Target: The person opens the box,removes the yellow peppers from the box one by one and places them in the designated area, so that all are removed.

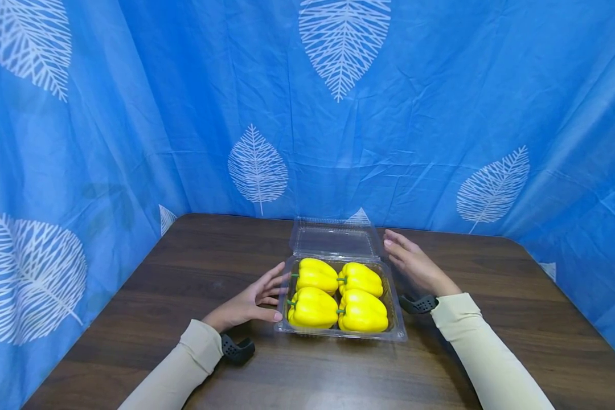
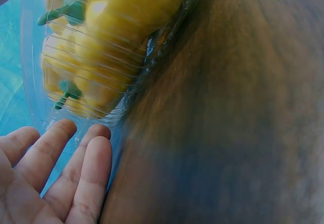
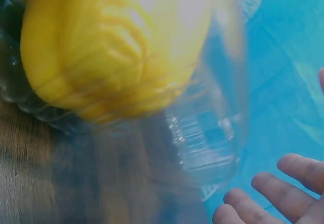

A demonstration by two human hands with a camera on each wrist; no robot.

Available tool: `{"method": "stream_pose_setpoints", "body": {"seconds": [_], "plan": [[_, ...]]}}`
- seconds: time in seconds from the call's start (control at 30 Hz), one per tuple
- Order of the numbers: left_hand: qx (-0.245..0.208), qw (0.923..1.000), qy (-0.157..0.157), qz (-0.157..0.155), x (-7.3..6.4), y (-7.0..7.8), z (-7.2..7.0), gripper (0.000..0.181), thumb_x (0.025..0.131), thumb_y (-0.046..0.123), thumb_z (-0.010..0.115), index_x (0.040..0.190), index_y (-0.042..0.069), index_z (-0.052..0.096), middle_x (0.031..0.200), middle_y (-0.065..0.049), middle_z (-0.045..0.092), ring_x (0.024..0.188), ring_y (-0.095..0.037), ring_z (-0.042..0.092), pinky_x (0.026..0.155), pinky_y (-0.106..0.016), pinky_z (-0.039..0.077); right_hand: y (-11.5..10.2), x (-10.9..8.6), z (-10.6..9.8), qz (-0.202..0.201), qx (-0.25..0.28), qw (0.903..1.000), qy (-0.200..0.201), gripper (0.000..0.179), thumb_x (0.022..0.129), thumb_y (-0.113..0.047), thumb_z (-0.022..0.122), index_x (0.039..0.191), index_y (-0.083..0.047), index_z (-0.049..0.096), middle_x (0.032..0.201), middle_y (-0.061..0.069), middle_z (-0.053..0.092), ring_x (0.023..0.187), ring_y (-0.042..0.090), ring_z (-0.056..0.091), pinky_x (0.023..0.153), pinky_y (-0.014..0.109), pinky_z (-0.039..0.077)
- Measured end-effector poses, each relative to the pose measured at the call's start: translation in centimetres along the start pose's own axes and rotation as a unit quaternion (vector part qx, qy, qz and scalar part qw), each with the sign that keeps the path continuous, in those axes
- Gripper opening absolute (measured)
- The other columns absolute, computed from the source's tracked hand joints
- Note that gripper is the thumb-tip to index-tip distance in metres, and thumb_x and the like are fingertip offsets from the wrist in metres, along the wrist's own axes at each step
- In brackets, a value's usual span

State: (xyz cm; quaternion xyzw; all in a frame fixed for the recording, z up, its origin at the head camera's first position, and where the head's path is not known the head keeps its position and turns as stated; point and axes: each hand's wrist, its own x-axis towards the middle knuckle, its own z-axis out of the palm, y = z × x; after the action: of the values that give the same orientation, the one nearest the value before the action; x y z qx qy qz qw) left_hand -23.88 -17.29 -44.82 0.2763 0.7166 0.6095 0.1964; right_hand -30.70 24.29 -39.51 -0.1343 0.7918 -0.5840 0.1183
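Room above 4 peppers, lid behind

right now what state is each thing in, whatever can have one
clear container: open, holding peppers
lid: swung back on the far side
four yellow peppers: inside the container, two by two, stems on
left hand: fingers spread at the container's left side, contact unclear
right hand: fingers extended beside the lid's right edge, contact unclear
blue curtain: hanging, creased
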Motion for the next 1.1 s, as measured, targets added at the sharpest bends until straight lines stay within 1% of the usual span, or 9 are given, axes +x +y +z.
{"method": "stream_pose_setpoints", "body": {"seconds": [0.13, 0.2, 0.43, 0.63, 0.73, 0.83, 0.93, 1.0, 1.1], "plan": [[0.0, 1.0, 0.0, 0.001, -0.1, 0.0, 0.0, 0.113, 0.098, 0.03, 0.08, 0.174, 0.005, 0.0, 0.177, -0.028, 0.018, 0.156, -0.052, 0.033, 0.123, -0.064, 0.036, -0.8, -0.8, 0.0, -0.029, -0.078, 0.9964, 0.015, 0.074, 0.115, -0.029, 0.052, 0.17, 0.006, 0.017, 0.174, 0.033, 0.02, 0.158, 0.055, 0.026, 0.123, 0.067, 0.03], [0.002, 1.0, -0.001, 0.003, -0.1, 0.1, 0.0, 0.113, 0.098, 0.031, 0.08, 0.174, 0.005, 0.0, 0.177, -0.028, 0.018, 0.156, -0.052, 0.033, 0.123, -0.064, 0.037, -1.3, -1.2, 0.0, -0.042, -0.102, 0.9937, 0.017, 0.073, 0.114, -0.028, 0.054, 0.169, 0.006, 0.02, 0.173, 0.033, 0.023, 0.156, 0.055, 0.029, 0.122, 0.068, 0.032], [-0.002, 1.0, -0.003, -0.005, -0.1, 0.2, 0.0, 0.113, 0.098, 0.03, 0.08, 0.174, 0.006, 0.0, 0.177, -0.027, 0.018, 0.156, -0.05, 0.033, 0.123, -0.062, 0.037, -2.7, -2.7, 0.4, -0.086, -0.111, 0.9901, -0.008, 0.071, 0.112, -0.018, 0.06, 0.168, 0.006, 0.025, 0.173, 0.031, 0.026, 0.157, 0.053, 0.03, 0.119, 0.063, 0.036], [0.003, 1.0, 0.002, -0.008, -0.1, 0.3, 0.0, 0.112, 0.098, 0.029, 0.08, 0.174, 0.007, 0.001, 0.177, -0.026, 0.019, 0.156, -0.049, 0.034, 0.123, -0.059, 0.038, -3.7, -4.2, 1.1, -0.118, -0.127, 0.9846, -0.026, 0.07, 0.109, -0.013, 0.064, 0.167, 0.006, 0.029, 0.171, 0.031, 0.031, 0.154, 0.055, 0.034, 0.115, 0.06, 0.04], [0.004, 1.0, 0.002, -0.005, -0.2, 0.3, 0.0, 0.112, 0.098, 0.029, 0.08, 0.174, 0.006, 0.001, 0.177, -0.027, 0.019, 0.156, -0.05, 0.034, 0.123, -0.061, 0.038, -4.0, -4.9, 1.5, -0.126, -0.126, 0.9835, -0.034, 0.068, 0.109, -0.012, 0.064, 0.166, 0.007, 0.032, 0.17, 0.032, 0.033, 0.153, 0.056, 0.036, 0.115, 0.053, 0.044], [0.001, 1.0, 0.003, -0.007, -0.2, 0.3, 0.0, 0.112, 0.098, 0.029, 0.08, 0.174, 0.006, 0.001, 0.177, -0.027, 0.019, 0.156, -0.05, 0.034, 0.123, -0.062, 0.037, -4.2, -5.5, 1.8, -0.13, -0.119, 0.9832, -0.047, 0.066, 0.109, -0.011, 0.064, 0.165, 0.008, 0.033, 0.169, 0.033, 0.033, 0.153, 0.056, 0.035, 0.115, 0.036, 0.047], [-0.004, 0.9999, 0.004, -0.011, -0.2, 0.3, 0.1, 0.111, 0.098, 0.029, 0.08, 0.174, 0.007, 0.002, 0.177, -0.025, 0.019, 0.156, -0.049, 0.034, 0.123, -0.062, 0.037, -4.1, -5.9, 2.0, -0.133, -0.111, 0.9828, -0.063, 0.065, 0.109, -0.01, 0.064, 0.164, 0.009, 0.034, 0.169, 0.033, 0.034, 0.153, 0.057, 0.035, 0.112, 0.022, 0.046], [-0.007, 0.9999, 0.004, -0.013, -0.2, 0.3, 0.1, 0.112, 0.098, 0.029, 0.08, 0.175, 0.008, 0.002, 0.177, -0.025, 0.019, 0.156, -0.049, 0.034, 0.123, -0.062, 0.037, -4.0, -6.2, 2.1, -0.139, -0.11, 0.9817, -0.071, 0.065, 0.108, -0.009, 0.065, 0.163, 0.009, 0.035, 0.168, 0.033, 0.036, 0.152, 0.058, 0.035, 0.111, 0.02, 0.045], [-0.012, 0.9998, 0.004, -0.013, -0.2, 0.3, 0.1, 0.113, 0.097, 0.029, 0.081, 0.175, 0.01, 0.002, 0.178, -0.024, 0.019, 0.157, -0.049, 0.033, 0.123, -0.063, 0.036, -3.8, -6.6, 2.4, -0.15, -0.113, 0.9791, -0.078, 0.065, 0.107, -0.007, 0.067, 0.162, 0.009, 0.038, 0.166, 0.032, 0.04, 0.151, 0.058, 0.037, 0.113, 0.024, 0.046]]}}
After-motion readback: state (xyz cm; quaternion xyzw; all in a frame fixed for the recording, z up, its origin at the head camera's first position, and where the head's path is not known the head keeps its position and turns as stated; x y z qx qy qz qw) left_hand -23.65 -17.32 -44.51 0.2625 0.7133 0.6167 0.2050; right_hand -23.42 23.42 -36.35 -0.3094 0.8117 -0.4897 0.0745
